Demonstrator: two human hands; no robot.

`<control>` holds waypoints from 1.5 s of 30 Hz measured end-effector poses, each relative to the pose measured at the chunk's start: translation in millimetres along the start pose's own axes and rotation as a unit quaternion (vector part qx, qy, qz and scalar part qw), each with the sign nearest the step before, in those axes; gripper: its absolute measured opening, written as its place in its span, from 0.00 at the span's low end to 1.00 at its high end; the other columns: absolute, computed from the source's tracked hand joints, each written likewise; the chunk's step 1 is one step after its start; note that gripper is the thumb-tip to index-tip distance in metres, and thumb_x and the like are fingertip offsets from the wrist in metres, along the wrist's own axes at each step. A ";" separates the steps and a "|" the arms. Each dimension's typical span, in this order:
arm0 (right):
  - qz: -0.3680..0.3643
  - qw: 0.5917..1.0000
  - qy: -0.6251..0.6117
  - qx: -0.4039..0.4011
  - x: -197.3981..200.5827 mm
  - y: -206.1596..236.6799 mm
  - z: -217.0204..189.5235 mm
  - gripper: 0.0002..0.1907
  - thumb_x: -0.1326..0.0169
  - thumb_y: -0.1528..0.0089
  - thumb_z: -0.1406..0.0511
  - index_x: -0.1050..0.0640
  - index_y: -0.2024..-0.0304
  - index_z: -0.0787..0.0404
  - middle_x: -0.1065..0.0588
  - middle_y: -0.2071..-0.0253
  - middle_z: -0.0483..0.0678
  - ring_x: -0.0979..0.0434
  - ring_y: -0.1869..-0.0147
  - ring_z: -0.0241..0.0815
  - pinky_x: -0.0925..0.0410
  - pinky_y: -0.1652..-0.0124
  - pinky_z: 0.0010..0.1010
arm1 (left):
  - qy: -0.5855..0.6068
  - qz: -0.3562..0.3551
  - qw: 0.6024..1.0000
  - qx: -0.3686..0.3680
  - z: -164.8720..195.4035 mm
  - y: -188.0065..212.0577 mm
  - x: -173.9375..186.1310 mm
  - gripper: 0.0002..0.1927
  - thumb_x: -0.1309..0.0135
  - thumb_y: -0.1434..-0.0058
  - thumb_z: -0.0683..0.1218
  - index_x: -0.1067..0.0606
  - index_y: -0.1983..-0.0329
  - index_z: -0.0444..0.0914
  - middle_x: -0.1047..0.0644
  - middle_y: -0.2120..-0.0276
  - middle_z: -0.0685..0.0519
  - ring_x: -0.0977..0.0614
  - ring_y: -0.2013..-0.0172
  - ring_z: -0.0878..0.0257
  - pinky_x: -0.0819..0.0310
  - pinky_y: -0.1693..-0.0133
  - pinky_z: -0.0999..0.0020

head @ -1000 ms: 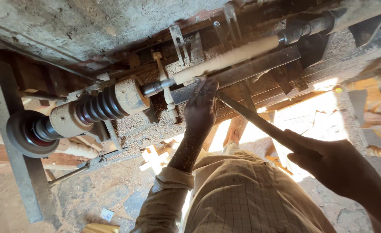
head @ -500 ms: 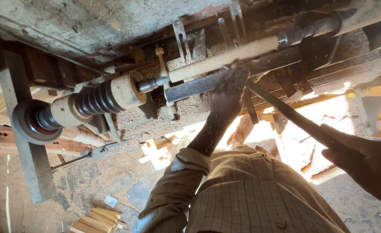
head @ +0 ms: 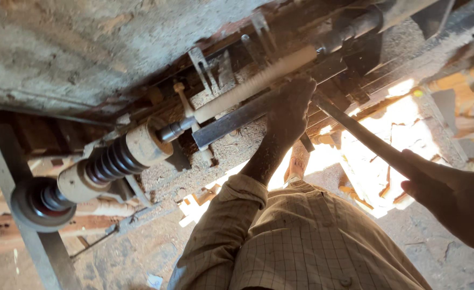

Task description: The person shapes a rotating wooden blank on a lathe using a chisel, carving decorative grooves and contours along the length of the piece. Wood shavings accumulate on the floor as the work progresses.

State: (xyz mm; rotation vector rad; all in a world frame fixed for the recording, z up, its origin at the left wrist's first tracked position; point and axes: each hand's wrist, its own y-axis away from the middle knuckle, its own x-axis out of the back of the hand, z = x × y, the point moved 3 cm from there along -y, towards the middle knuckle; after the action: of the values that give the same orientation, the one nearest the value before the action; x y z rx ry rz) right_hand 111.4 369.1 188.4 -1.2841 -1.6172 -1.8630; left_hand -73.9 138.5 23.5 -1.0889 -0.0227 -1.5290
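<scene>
Pressing down on the metal tool rest [head: 231,122], the left hand [head: 291,110] lies with curled fingers just beside the pale wooden spindle [head: 256,83], which is mounted across the lathe between its two ends. The right hand [head: 446,190] is closed around the handle of a long chisel [head: 363,137] that angles up toward the spindle. Sawdust covers the lathe bed [head: 221,156].
</scene>
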 end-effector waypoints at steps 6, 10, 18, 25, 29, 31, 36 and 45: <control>0.041 0.997 0.067 0.012 0.1 25.9 -32.4 0.33 0.49 0.35 0.47 0.33 0.27 0.34 0.21 0.81 0.42 0.25 0.87 0.31 0.29 0.78 0.26 | 0.034 -0.002 0.998 -0.054 -8.8 -16.0 -17.3 0.16 0.47 0.31 0.34 0.23 0.42 0.37 0.21 0.42 0.46 0.20 0.38 0.55 0.26 0.33 0.60; 0.034 0.997 -0.027 -0.070 -18.9 46.4 -62.2 0.32 0.48 0.35 0.48 0.32 0.27 0.36 0.25 0.88 0.45 0.28 0.84 0.37 0.27 0.77 0.31 | 0.084 -0.014 0.995 -0.057 -8.3 -23.9 -20.7 0.12 0.46 0.28 0.37 0.23 0.42 0.37 0.21 0.44 0.46 0.20 0.40 0.54 0.24 0.34 0.61; 0.072 0.985 -0.142 -0.069 -29.7 64.2 -91.6 0.31 0.43 0.38 0.48 0.31 0.32 0.35 0.21 0.83 0.47 0.23 0.83 0.42 0.25 0.77 0.37 | 0.082 -0.043 0.994 -0.050 -5.1 -14.7 7.0 0.08 0.47 0.30 0.38 0.22 0.50 0.38 0.19 0.48 0.47 0.20 0.38 0.52 0.24 0.36 0.57; 0.058 0.988 -0.141 -0.039 -17.2 49.8 -65.8 0.32 0.42 0.41 0.49 0.29 0.32 0.30 0.20 0.79 0.46 0.24 0.84 0.42 0.27 0.77 0.35 | 0.157 0.008 0.988 0.005 -6.6 -3.7 21.3 0.09 0.48 0.30 0.36 0.21 0.51 0.38 0.18 0.51 0.47 0.20 0.41 0.52 0.24 0.38 0.55; -0.040 0.997 -0.011 -0.058 -10.3 32.9 -45.9 0.33 0.45 0.35 0.48 0.33 0.26 0.28 0.24 0.83 0.45 0.26 0.86 0.36 0.27 0.76 0.29 | 0.037 0.057 0.997 -0.045 -0.9 -0.2 26.6 0.09 0.48 0.30 0.37 0.22 0.49 0.38 0.19 0.51 0.47 0.19 0.43 0.53 0.20 0.39 0.57; -0.043 0.999 0.001 -0.026 -4.6 20.8 -39.3 0.33 0.46 0.36 0.47 0.34 0.27 0.25 0.25 0.84 0.44 0.27 0.86 0.37 0.27 0.76 0.31 | 0.025 0.042 0.999 -0.010 -2.2 6.8 27.0 0.11 0.49 0.30 0.36 0.21 0.47 0.38 0.19 0.50 0.47 0.17 0.44 0.55 0.19 0.40 0.58; -0.062 0.998 -0.014 0.017 7.0 -11.3 -26.4 0.33 0.44 0.37 0.47 0.34 0.29 0.25 0.16 0.75 0.43 0.22 0.81 0.34 0.25 0.70 0.31 | -0.025 0.012 0.997 0.078 -11.8 20.7 20.7 0.10 0.44 0.29 0.38 0.20 0.47 0.42 0.17 0.49 0.50 0.16 0.45 0.58 0.15 0.47 0.65; -0.108 0.991 0.024 0.071 24.2 -48.4 -3.1 0.32 0.47 0.34 0.46 0.33 0.27 0.26 0.16 0.70 0.44 0.18 0.74 0.38 0.21 0.67 0.30 | -0.179 0.061 0.981 0.038 -9.6 29.3 21.7 0.13 0.39 0.32 0.41 0.20 0.45 0.44 0.18 0.46 0.51 0.18 0.41 0.55 0.15 0.49 0.64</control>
State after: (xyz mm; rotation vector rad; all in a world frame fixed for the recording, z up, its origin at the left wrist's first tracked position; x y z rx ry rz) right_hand 60.9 386.7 179.5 -1.0327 -1.8881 -1.8454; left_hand -53.6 107.6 15.9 -1.2682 -0.2550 -1.1974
